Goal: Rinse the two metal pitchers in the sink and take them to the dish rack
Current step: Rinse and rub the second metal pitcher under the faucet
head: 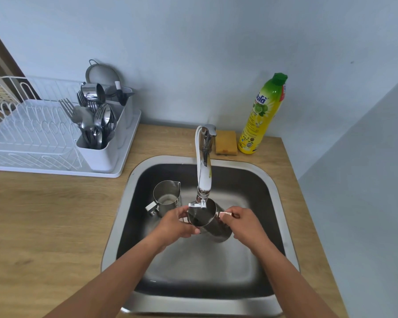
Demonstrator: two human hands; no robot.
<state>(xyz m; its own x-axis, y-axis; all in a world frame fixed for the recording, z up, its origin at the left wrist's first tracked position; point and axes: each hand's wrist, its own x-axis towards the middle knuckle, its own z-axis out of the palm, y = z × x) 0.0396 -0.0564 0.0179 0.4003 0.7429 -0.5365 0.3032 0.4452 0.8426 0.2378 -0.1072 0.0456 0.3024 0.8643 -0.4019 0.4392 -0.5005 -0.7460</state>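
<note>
I hold one metal pitcher [208, 220] tilted under the faucet spout [203, 180], over the steel sink [133, 203]. My left hand [178, 222] grips its rim and left side. My right hand [241, 222] holds its handle on the right. The second metal pitcher [167, 196] stands upright in the sink's back left part, its handle pointing toward the front left. The white dish rack [32, 134] sits on the counter at the left.
The rack's cutlery holder [101, 143] is full of forks and spoons, with a metal cup and a strainer behind it. A yellow sponge [226, 143] and a dish soap bottle [263, 115] stand behind the sink. The wooden counter [44, 226] lies to the left.
</note>
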